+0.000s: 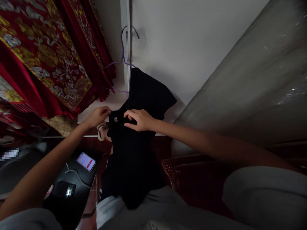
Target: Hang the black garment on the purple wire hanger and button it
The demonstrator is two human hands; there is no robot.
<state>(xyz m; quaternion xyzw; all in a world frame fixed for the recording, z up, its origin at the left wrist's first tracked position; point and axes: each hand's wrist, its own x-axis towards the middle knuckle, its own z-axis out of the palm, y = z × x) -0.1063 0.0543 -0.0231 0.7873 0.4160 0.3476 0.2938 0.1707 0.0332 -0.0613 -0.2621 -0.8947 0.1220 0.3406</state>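
Note:
A black short-sleeved shirt (136, 150) hangs partly on a thin purple wire hanger (123, 59), in the middle of the head view. One shoulder of the shirt covers the hanger's right arm, while the left arm of the hanger shows bare. Near the neckline is a small white label (115, 119). My left hand (98, 116) pinches the shirt's edge left of this label. Over the dark cloth to the right, my right hand (139, 120) has its thumb and fingers curved and apart. Whether its fingertips touch the cloth, I cannot tell.
Red cloth with gold and silver embroidery (48, 54) hangs at left. A lit phone (86, 161), a cable (79, 177) and a black object (64, 189) lie on a dark surface. Clear plastic sheeting (251, 95) covers something at right. A sandalled foot (102, 131) shows below.

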